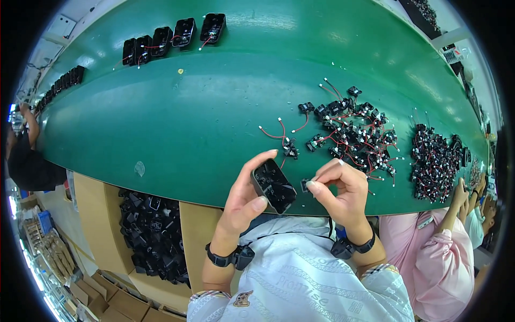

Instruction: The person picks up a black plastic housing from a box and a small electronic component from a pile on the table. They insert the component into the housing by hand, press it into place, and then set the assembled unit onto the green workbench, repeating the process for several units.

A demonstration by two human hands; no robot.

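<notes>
Meanwhile, at the counter's (161,123) near edge, the left hand (244,201) gripped a black casing (273,185) tilted open-side up, while the right hand (340,190) pinched a small black part (304,185) just beside it, ready for fitting.

belt (161,118): deep green, glossy
housing (273,186) in left hand (244,201): black
small part (304,185) in right hand (340,193): black
loose parts pile (354,131): black, with red and white wires
finished row (177,35): black, red wires
cardboard box (96,214): tan
neighbour's sleeve (445,263): pink
wrist straps (228,258): black
</notes>
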